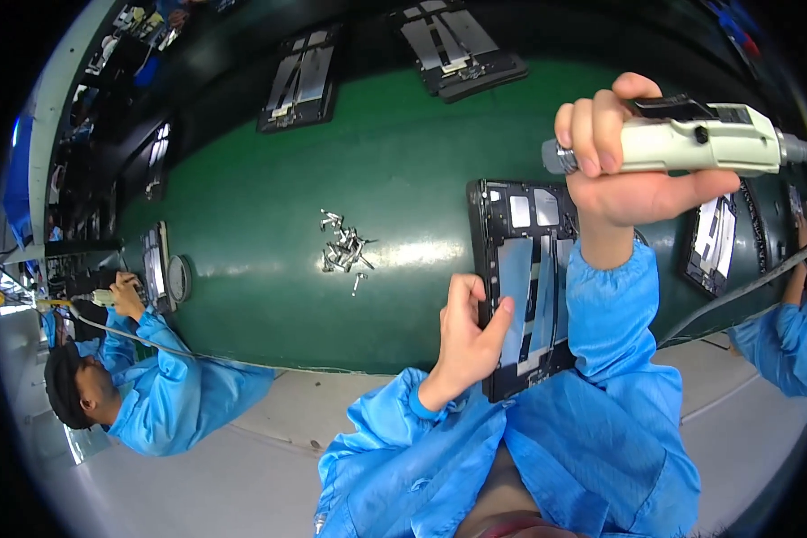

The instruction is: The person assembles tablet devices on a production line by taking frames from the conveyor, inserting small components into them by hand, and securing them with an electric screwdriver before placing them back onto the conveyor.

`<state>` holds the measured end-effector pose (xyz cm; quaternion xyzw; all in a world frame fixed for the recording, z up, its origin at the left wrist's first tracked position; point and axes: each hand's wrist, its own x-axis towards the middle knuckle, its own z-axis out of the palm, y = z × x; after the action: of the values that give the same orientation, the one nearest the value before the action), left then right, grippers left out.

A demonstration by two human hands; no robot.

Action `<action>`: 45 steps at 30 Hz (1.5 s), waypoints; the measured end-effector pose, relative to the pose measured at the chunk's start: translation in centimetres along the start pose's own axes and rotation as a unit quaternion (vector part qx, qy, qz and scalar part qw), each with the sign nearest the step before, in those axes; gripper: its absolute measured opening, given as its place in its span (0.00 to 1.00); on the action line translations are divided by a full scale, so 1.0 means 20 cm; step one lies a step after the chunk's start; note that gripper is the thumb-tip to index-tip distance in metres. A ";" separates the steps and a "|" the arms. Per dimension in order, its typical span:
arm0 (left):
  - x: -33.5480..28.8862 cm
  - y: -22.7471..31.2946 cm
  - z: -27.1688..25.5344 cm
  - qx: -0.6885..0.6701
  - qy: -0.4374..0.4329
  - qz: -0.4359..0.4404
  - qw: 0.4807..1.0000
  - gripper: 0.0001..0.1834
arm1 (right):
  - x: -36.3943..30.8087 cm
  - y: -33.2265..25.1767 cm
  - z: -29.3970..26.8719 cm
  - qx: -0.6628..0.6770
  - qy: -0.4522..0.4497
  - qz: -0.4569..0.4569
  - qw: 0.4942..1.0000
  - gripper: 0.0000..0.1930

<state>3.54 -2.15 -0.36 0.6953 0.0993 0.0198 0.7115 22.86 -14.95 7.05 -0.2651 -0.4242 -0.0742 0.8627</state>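
My left hand [469, 336] grips the left edge of an opened tablet [517, 269], thumb on top and fingers at its side. The tablet has a black frame with bluish and silver panels inside, and it lies close to my body. My right hand [611, 184] is wrapped round a cream-white electric screwdriver [704, 143] above the tablet's upper right. The screwdriver lies sideways, its grey nose to the left and its cord end to the right. My right sleeve hides part of the tablet. Left of the tablet lies a loose heap of small silver metal parts [343, 249].
Two more opened tablets, one left [300, 81] and one right [457, 49], lie along the far side of the green table [260, 287]. Another opened tablet [713, 235] lies at the right. A co-worker in blue [175, 394] works at the left, near a round dish [178, 278]. A blue sleeve [785, 345] shows far right.
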 end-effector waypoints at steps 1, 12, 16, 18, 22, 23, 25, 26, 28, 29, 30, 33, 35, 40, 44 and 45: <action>-0.03 0.05 -0.03 0.025 -0.008 0.012 1.000 0.15 | 0.01 -0.04 0.02 -0.008 -0.009 -0.008 1.000 0.62; -0.18 0.31 -0.07 0.128 0.062 0.140 0.980 0.18 | 0.01 -0.41 0.08 -0.019 0.034 -0.014 0.999 0.47; -0.17 0.32 -0.05 0.120 0.112 0.219 0.962 0.17 | 0.00 -0.40 0.10 -0.016 0.048 -0.018 0.999 0.46; -0.18 0.33 -0.05 0.122 0.115 0.227 0.959 0.16 | 0.00 -0.39 0.10 -0.030 0.061 -0.012 0.998 0.47; -0.19 0.35 -0.05 0.147 0.122 0.245 0.951 0.16 | 0.00 -0.35 0.12 -0.015 0.094 -0.005 0.995 0.48; -0.19 0.36 -0.06 0.147 0.123 0.246 0.950 0.16 | 0.00 -0.35 0.13 -0.016 0.093 -0.004 0.995 0.48; -0.20 0.37 -0.06 0.157 0.118 0.245 0.949 0.16 | 0.01 -0.35 0.13 -0.017 0.092 -0.002 0.996 0.48; -0.21 0.39 -0.07 0.157 0.119 0.246 0.949 0.16 | 0.01 -0.35 0.14 -0.013 0.096 -0.002 0.995 0.48; -0.26 0.42 -0.09 0.169 0.087 0.169 0.967 0.17 | 0.01 -0.35 0.15 -0.006 0.098 -0.001 0.995 0.48; -0.27 0.42 -0.10 0.171 0.089 0.169 0.967 0.17 | 0.01 -0.36 0.15 -0.011 0.108 -0.005 0.994 0.47; -0.28 0.42 -0.10 0.125 0.094 0.132 0.979 0.17 | 0.02 -0.37 0.16 -0.020 0.117 -0.010 0.993 0.47; -0.27 0.47 -0.11 -0.008 0.092 0.082 0.992 0.17 | 0.01 -0.42 0.16 -0.026 0.139 -0.018 0.990 0.45; -0.28 0.53 -0.13 -0.149 0.066 0.040 0.986 0.16 | -0.01 -0.46 0.14 -0.027 0.158 -0.031 0.987 0.44; -0.29 0.63 -0.18 -0.213 0.031 -0.010 0.977 0.14 | -0.01 -0.54 0.11 -0.049 0.152 -0.045 0.986 0.44; -0.29 0.68 -0.18 -0.215 0.023 -0.002 0.976 0.14 | 0.00 -0.55 0.10 -0.058 0.141 -0.046 0.987 0.44; -0.30 0.69 -0.18 -0.215 0.030 -0.013 0.976 0.14 | 0.00 -0.53 0.11 -0.054 0.139 -0.039 0.988 0.45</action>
<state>-1.31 0.79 14.00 0.5235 0.1231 0.0520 0.8415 17.61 -22.82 12.44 -0.2811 -0.3054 -0.1670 0.8943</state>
